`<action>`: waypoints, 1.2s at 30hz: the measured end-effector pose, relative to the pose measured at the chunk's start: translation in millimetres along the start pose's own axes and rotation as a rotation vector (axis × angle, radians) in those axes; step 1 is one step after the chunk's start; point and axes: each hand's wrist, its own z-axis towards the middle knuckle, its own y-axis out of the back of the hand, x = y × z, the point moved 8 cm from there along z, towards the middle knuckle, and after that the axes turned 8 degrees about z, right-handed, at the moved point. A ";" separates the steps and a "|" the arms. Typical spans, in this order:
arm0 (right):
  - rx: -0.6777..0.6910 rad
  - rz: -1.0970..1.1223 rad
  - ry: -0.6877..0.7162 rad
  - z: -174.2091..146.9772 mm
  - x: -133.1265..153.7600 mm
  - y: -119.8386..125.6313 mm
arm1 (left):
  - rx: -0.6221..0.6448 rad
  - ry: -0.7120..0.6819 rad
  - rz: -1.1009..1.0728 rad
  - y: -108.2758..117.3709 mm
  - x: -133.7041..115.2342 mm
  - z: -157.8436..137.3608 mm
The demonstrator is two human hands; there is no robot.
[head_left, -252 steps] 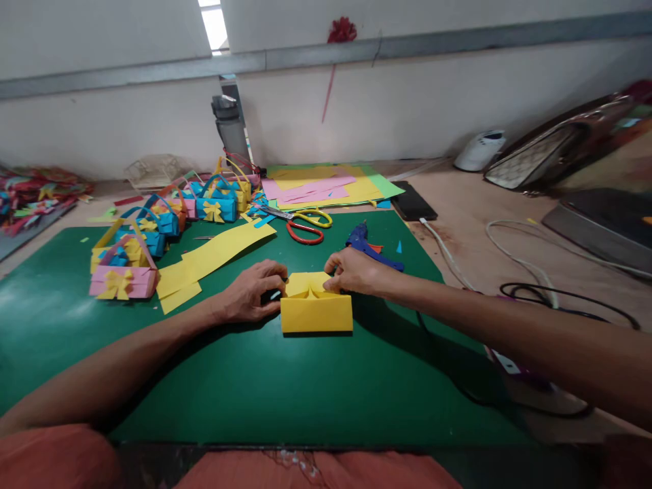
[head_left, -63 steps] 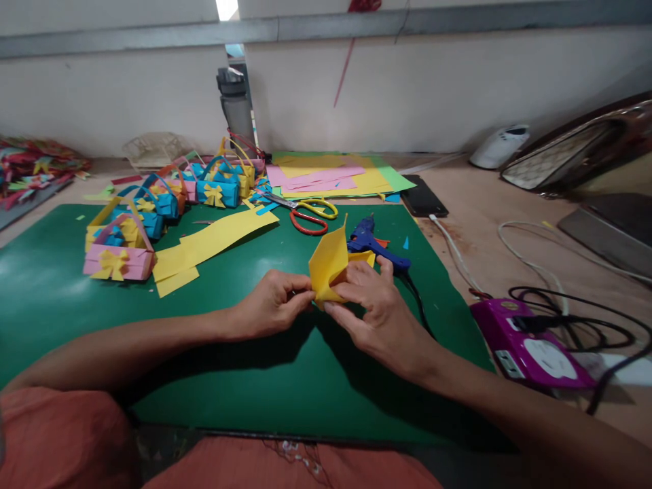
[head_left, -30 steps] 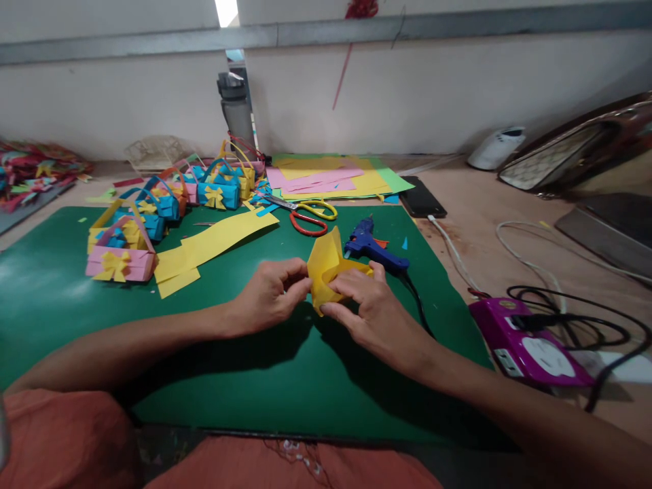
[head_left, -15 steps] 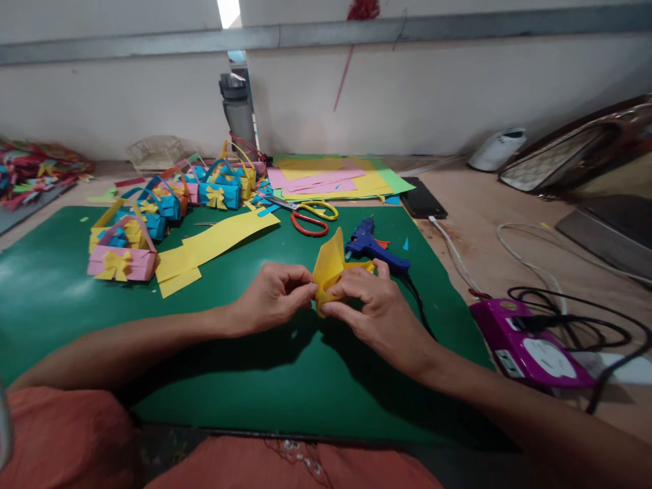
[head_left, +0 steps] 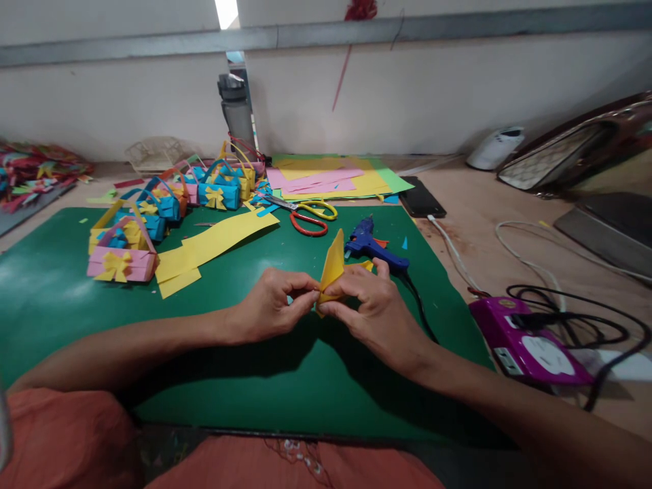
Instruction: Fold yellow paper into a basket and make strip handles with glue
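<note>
A folded piece of yellow paper [head_left: 333, 261] is held over the green mat, one panel standing up. My right hand [head_left: 377, 312] is closed on it, thumb and fingers pinching its lower part. From the other side, my left hand [head_left: 278, 302] pinches the paper's left edge, its fingertips almost meeting those of my right hand. The fingers hide much of the paper's lower folds. Just beyond my right hand lies a blue glue gun [head_left: 374, 246]. Scissors [head_left: 309, 217] with one red and one yellow handle loop rest farther back.
Several small paper baskets [head_left: 122, 261] with bows stand at the left. Yellow paper strips [head_left: 227, 241] lie on the green mat [head_left: 229, 394]. Coloured sheets [head_left: 377, 178], a bottle [head_left: 237, 112] and a phone [head_left: 422, 197] are behind. A purple power strip [head_left: 524, 346] with cables sits right.
My left fingertips have moved slightly right and now pinch the yellow paper's edge together. The paper looks more closed at that edge; my right hand has barely moved.
</note>
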 end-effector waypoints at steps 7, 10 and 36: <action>-0.017 -0.038 0.027 -0.9 0.2 -0.9 | -0.031 -0.084 0.023 2.2 -9.5 -1.5; -0.017 -0.058 0.037 -1.3 -0.2 -2.4 | -0.060 -0.106 0.061 1.5 -9.3 -2.6; -0.209 -0.125 0.207 -3.7 20.8 26.3 | -0.180 -0.238 0.120 14.3 -4.9 1.6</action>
